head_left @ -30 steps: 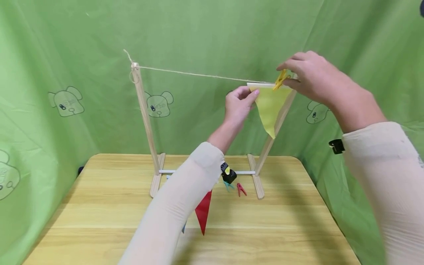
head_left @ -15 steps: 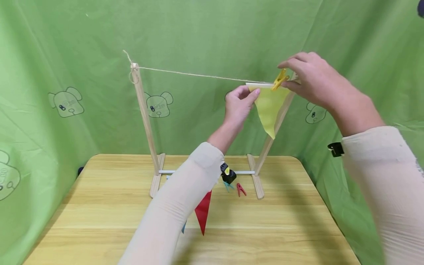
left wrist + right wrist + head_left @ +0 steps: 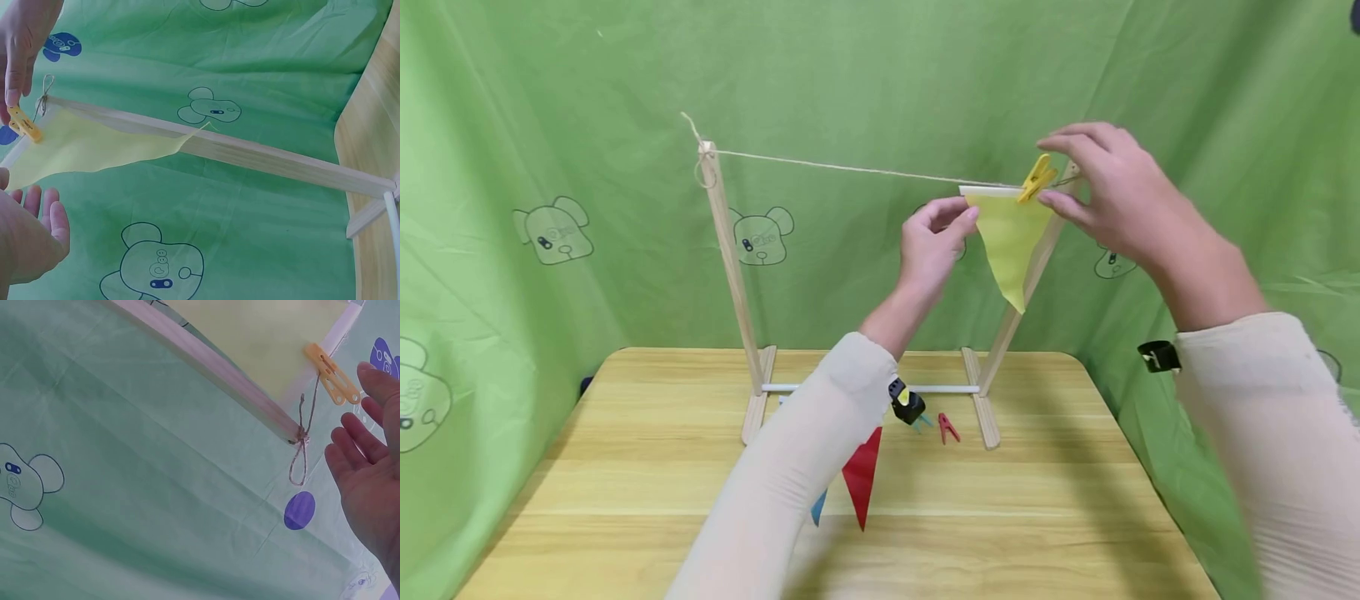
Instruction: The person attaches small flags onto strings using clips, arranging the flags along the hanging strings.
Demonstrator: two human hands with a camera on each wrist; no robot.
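A yellow triangular pennant point(image 3: 1009, 242) hangs from the string point(image 3: 850, 167) near the right post, its white top edge along the string. At its right end a yellow clothespin point(image 3: 1037, 178) clips the pennant to the string. My right hand point(image 3: 1138, 200) is spread beside the clothespin, thumb and fingers apart, and the right wrist view shows a gap between them and its handles point(image 3: 342, 387). My left hand point(image 3: 931, 250) is at the pennant's left corner, thumb tip and forefinger right at the edge. Its fingers point(image 3: 51, 212) look loose in the left wrist view.
The string runs to the left wooden post point(image 3: 730, 267); the right post point(image 3: 1000, 350) stands behind the pennant. On the table point(image 3: 1037, 500) lie a red pennant point(image 3: 861, 479), a blue one point(image 3: 818, 508), a red clothespin point(image 3: 947, 428) and a teal clothespin point(image 3: 922, 423), partly hidden.
My right fingers have spread away from the yellow clothespin, which stays on the string. My left hand has slid slightly left and down from the pennant's corner.
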